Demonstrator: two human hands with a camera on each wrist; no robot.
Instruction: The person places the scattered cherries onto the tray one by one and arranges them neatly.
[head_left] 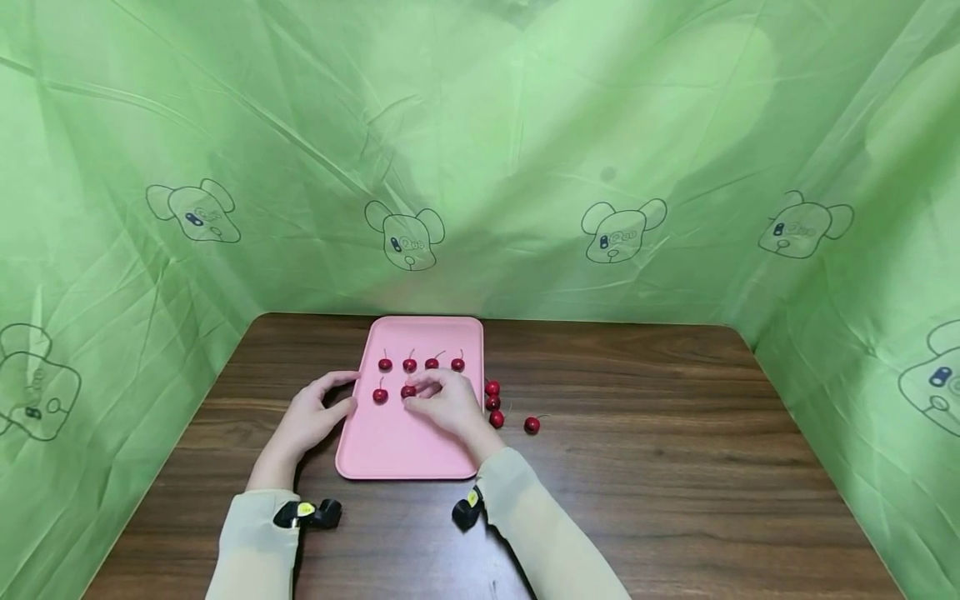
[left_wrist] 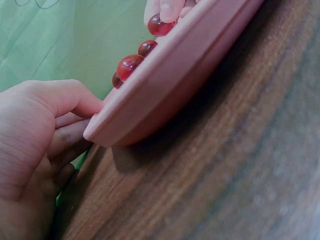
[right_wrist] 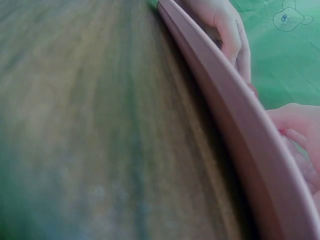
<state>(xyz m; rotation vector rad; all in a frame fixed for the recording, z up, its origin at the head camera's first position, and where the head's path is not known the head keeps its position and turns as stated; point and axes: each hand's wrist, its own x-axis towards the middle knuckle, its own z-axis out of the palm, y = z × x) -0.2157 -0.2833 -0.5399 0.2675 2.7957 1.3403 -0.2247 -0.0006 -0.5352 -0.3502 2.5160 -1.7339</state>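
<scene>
My right hand (head_left: 448, 403) reaches over the pink tray (head_left: 405, 446) and pinches a dark red cherry (head_left: 408, 391) between thumb and fingers, low over the tray's middle. Left of it another cherry (head_left: 380, 396) sits on the tray with its stem up. Farther back, several cherries (head_left: 432, 363) stand in a row. At the tray's left edge, my left hand (head_left: 311, 419) holds the rim. The left wrist view shows this hand (left_wrist: 30, 135) with its fingertips on the rim, beside red cherries (left_wrist: 130, 66). In the right wrist view, the tray wall (right_wrist: 240, 130) partly hides the right hand (right_wrist: 300, 125).
Three cherries (head_left: 492, 402) lie close along the tray's right edge, and one more cherry (head_left: 532, 426) lies farther right. A dark wooden table (head_left: 660, 450) bears everything. Green cloth (head_left: 510, 150) with bear drawings surrounds the table at the back and sides.
</scene>
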